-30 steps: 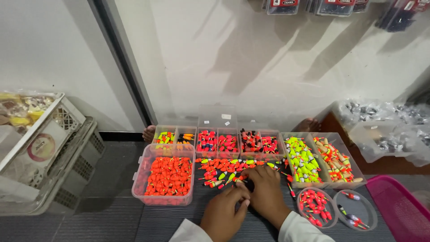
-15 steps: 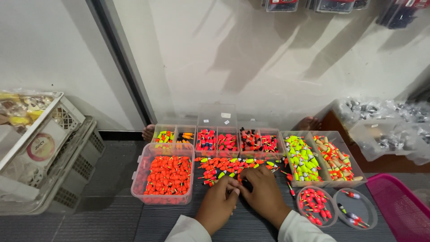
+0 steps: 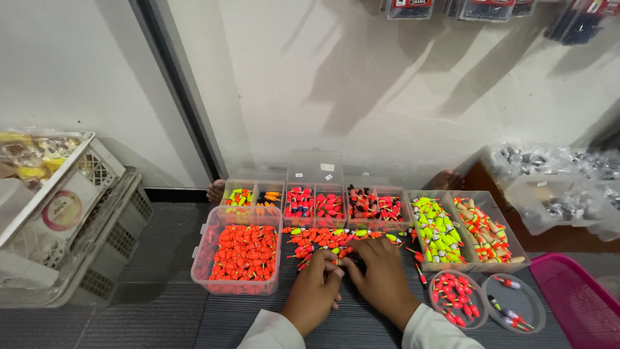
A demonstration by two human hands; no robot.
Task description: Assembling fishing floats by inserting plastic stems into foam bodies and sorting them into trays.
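On the dark mat, two hands' fingers [image 3: 337, 270] pinch among loose floats [image 3: 323, 239] beside two round tubs [image 3: 491, 304].

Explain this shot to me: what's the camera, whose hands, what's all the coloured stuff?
There is no machine here. One camera, worn on a person's head, looks down at their two bare hands on a dark ribbed floor by a white wall. The left hand and right hand meet at a loose pile of small fishing floats, fingertips pinching among them; exactly what each one grips is too small to tell. Left of the pile is a clear tub of orange floats. Behind it are divided clear boxes of sorted floats; to the right is a box of yellow-green floats, and two round lids hold a few more. White crates stand far left, a pink basket far right.
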